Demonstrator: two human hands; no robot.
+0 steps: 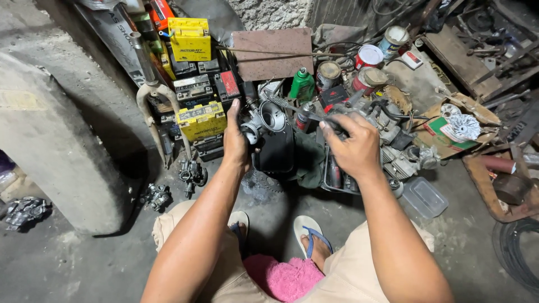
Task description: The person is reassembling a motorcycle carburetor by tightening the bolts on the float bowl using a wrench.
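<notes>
Carburetor [263, 120], grey metal with a round open throat, sits near the middle of the scene, above a black tray [275, 151] on the concrete floor. Your left hand [236, 137] wraps its left side, fingers closed on the body. Your right hand [351, 143] is curled round a slim screwdriver [295, 109] whose shaft runs left to the carburetor. Farther off stand yellow batteries [201, 119], a green bottle [302, 84] and red cans [368, 56].
</notes>
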